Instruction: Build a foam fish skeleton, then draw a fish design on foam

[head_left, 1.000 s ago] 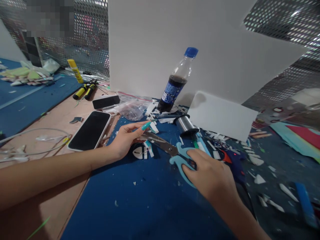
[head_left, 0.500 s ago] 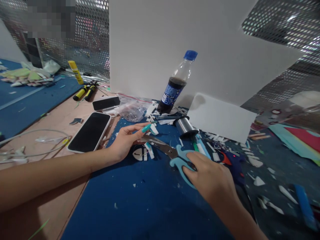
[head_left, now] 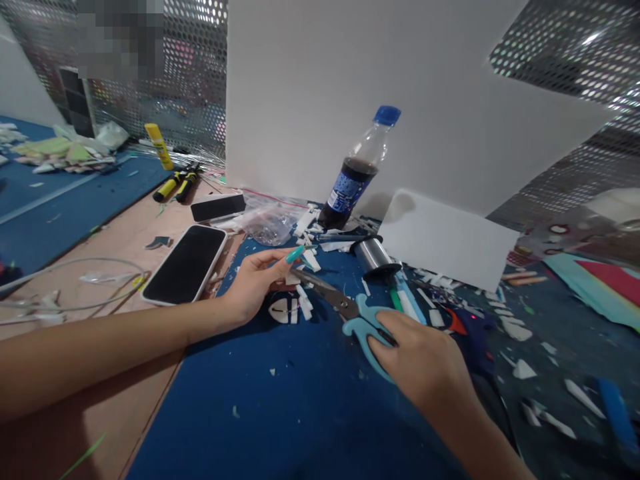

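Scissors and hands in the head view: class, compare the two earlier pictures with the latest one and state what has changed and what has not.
Little has changed. The scissors have closed: their blades gaped a second ago and now lie nearly shut by the small teal piece pinched in the left hand. The right hand keeps its grip on the blue handles. Nothing was picked up or let go. The cola bottle, phone and white scraps lie as before.

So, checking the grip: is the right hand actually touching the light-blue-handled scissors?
Touching. The head view shows the right hand with fingers through the handle loops of the light-blue-handled scissors.
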`<state>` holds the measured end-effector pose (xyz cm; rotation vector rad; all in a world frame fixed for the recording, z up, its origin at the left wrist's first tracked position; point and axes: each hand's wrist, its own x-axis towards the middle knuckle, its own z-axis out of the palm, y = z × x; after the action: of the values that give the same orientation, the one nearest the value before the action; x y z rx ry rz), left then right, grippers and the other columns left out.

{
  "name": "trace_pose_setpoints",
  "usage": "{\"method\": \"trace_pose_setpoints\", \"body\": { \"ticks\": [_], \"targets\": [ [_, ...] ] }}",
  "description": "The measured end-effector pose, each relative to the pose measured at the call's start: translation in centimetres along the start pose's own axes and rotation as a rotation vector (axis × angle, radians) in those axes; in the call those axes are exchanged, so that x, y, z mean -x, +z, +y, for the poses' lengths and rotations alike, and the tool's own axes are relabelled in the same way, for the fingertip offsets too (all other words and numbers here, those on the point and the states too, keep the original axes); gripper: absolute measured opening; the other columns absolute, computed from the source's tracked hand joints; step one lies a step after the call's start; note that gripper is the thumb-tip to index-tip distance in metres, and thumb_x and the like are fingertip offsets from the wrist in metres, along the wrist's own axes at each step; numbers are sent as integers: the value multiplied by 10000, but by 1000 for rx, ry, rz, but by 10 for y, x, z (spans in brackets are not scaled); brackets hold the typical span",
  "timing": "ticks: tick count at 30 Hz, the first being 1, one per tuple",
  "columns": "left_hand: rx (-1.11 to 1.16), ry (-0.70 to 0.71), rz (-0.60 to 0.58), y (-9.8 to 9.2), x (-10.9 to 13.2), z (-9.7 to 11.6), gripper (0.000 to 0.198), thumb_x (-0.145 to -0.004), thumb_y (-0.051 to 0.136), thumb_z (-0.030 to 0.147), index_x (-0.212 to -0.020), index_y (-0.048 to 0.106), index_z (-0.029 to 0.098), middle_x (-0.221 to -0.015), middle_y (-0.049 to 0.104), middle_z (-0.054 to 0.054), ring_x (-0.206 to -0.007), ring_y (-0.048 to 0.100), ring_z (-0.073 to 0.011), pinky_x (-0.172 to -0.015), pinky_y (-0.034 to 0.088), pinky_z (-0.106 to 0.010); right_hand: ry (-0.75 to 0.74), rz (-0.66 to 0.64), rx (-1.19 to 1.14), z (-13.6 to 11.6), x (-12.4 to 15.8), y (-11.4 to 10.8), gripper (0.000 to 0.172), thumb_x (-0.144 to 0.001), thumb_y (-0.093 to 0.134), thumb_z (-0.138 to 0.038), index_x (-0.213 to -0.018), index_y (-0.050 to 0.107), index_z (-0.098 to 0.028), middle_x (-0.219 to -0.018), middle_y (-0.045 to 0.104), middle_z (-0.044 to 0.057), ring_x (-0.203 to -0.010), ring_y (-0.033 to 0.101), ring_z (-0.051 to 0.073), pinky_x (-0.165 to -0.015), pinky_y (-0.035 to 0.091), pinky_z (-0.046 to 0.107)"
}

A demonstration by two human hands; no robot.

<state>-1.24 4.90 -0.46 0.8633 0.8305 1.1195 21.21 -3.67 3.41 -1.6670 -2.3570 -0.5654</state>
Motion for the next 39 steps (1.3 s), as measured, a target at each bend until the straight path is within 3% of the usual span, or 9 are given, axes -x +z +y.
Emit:
{"method": "trace_pose_setpoints", "body": {
  "ticks": [8,17,21,26,31,34,35,37,39],
  "targets": [
    [-20,30,60,0,1,0,231,-687,751,379,-801,697,186,-852,728,-30,-638,643,-107,-534,545,-203,143,-113,-128,1,-1,3,172,-748,546,-277,-609,616,-203,-549,654,0,-396,561,158,-376,324,219],
    [-116,150,95,-1,-2,-3,242,-759,666,421,-795,663,181,-869,729,-39,-883,687,-169,-826,558,-315,499,-345,-224,4,-8,-4,166,-741,568,-292,-596,583,-213,-514,617,31,-413,537,185,-401,313,255],
    [-282,219,93,-3,-2,-4,211,-747,666,377,-778,698,170,-768,717,-35,-744,655,-136,-730,547,-267,621,-364,-303,1,-8,-1,200,-779,562,-355,-654,597,-203,-547,643,50,-393,553,183,-397,356,264],
    [-510,281,-22,-3,10,-3,230,-820,569,339,-867,722,173,-651,680,-15,-561,581,-95,-543,503,-206,668,-331,-409,-12,-6,1,206,-811,564,-365,-889,586,-175,-756,696,71,-662,663,224,-562,448,287],
    [-812,361,-223,-5,7,6,344,-872,473,367,-1044,695,168,-732,707,-48,-563,628,-126,-575,552,-253,672,-348,-391,-13,-6,-3,229,-834,559,-317,-977,555,-139,-812,693,98,-691,662,224,-566,450,290],
    [-1061,424,-223,-7,-3,21,469,-903,430,384,-1304,525,161,-1128,672,-139,-910,677,-231,-804,557,-388,661,-399,-421,-9,-7,-6,272,-842,556,-308,-1026,540,-109,-820,692,115,-543,630,181,-461,427,267],
    [-1151,448,-211,-7,-4,26,548,-893,456,419,-1376,438,161,-1327,548,-174,-1114,599,-300,-901,510,-464,655,-414,-434,-8,-6,-7,278,-847,552,-311,-1029,539,-101,-818,691,118,-509,618,167,-435,418,258],
    [-1323,489,-194,-7,-1,34,666,-868,492,506,-1420,359,159,-1512,297,-194,-1366,301,-420,-1033,332,-617,641,-426,-449,-8,-6,-8,280,-861,539,-324,-1023,539,-95,-803,685,116,-493,611,156,-411,409,243],
    [-1469,514,-212,-5,10,34,691,-866,479,555,-1419,355,160,-1500,299,-201,-1383,215,-457,-1050,230,-673,627,-408,-441,-10,-4,-9,280,-875,524,-339,-1009,538,-93,-785,675,111,-525,622,165,-421,412,242]
  ]
}}
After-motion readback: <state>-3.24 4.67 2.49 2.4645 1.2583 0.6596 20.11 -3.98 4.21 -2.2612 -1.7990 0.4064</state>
